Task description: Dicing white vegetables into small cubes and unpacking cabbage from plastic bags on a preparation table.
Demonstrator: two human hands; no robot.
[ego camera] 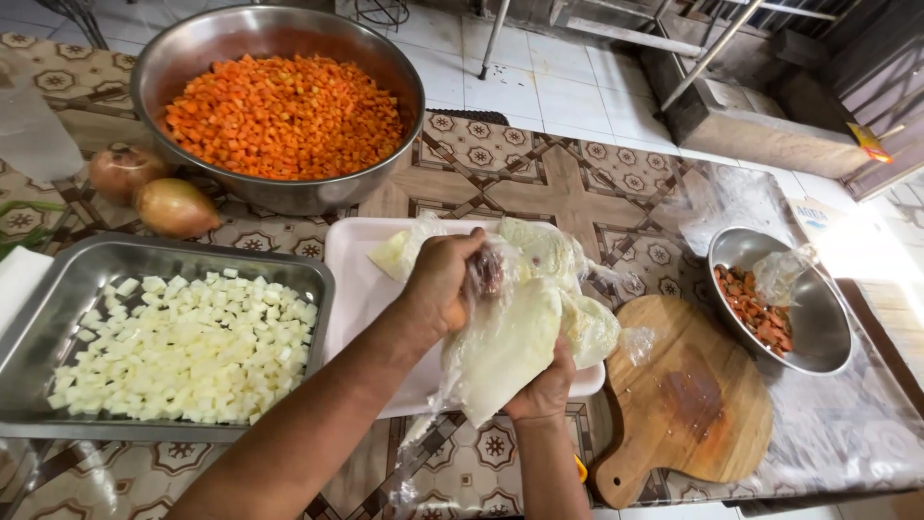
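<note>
A pale cabbage piece wrapped in clear plastic film (pixel 505 337) is held over a white cutting board (pixel 361 279). My left hand (pixel 441 284) grips the film near the top of the cabbage, and a loose strip of film hangs down. My right hand (pixel 545 390) cups the cabbage from below at the board's front edge. More wrapped cabbage (pixel 549 252) lies on the board behind it.
A large steel bowl of diced carrot (pixel 279 116) stands at the back. A steel tray of diced white vegetable (pixel 178 337) sits at left, with two onions (pixel 154 193) behind it. A round wooden board (pixel 698 404) and a small steel bowl of chopped sausage (pixel 780 299) are at right.
</note>
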